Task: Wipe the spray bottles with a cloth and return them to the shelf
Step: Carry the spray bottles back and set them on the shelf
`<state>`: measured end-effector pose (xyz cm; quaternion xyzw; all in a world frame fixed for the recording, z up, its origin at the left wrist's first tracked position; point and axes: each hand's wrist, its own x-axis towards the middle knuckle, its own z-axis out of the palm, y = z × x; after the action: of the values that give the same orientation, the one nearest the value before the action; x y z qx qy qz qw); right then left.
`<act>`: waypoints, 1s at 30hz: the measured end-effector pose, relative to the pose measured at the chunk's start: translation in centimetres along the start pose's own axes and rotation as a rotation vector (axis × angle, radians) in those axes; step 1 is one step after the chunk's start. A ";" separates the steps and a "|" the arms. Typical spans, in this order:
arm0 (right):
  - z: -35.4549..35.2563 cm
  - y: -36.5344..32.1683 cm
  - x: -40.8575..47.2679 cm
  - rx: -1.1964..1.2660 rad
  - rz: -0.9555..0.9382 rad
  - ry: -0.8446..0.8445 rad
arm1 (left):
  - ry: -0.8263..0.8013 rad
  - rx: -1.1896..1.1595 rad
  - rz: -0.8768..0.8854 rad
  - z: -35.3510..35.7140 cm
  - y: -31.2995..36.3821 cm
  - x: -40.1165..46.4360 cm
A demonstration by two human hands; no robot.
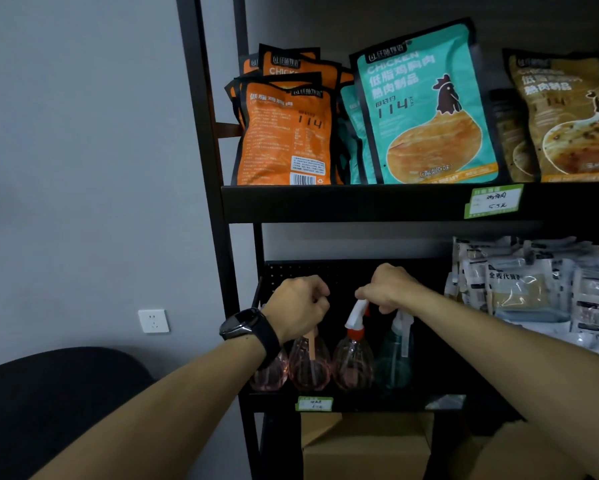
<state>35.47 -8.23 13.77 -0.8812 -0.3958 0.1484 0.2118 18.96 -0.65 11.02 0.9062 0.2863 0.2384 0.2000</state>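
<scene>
Both hands grip bottle tops at the shelf [360, 403] front edge: left hand [296, 306] on a pink bottle [308, 365], right hand [388, 289] on the red-collared bottle [353, 362]. No cloth shows, so wiping seems unstarted.

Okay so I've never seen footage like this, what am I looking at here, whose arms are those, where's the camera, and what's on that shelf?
There is no machine here: the arms belong to a person, and the single picture comes from a wide-angle camera on their head, looking forward and down. Both hands reach into a black shelf unit. The left hand, with a watch on its wrist, grips the top of a pink spray bottle. The right hand has its fingers curled round the white trigger head of another pink spray bottle. A teal spray bottle stands beside it. The upper shelf holds chicken snack pouches. No cloth is visible.
</scene>
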 end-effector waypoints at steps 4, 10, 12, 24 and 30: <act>1.1 0.2 -0.1 -0.044 0.004 0.012 | -0.027 -0.010 -0.017 1.2 0.2 0.7; 3.2 0.1 0.9 -0.084 0.015 0.047 | -0.023 -0.005 -0.028 2.1 -0.5 1.2; 3.4 -0.1 1.1 -0.075 0.031 0.038 | -0.020 0.001 -0.021 2.2 -0.8 1.2; 3.3 -0.8 1.2 -0.095 -0.007 -0.012 | -0.029 0.015 -0.019 2.2 -1.1 1.1; 3.0 -1.1 1.3 -0.113 -0.051 -0.076 | -0.028 -0.010 -0.033 2.1 -1.3 0.9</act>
<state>34.31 -5.86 11.54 -0.8750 -0.4337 0.1535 0.1506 20.21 0.46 8.96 0.9037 0.2971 0.2238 0.2121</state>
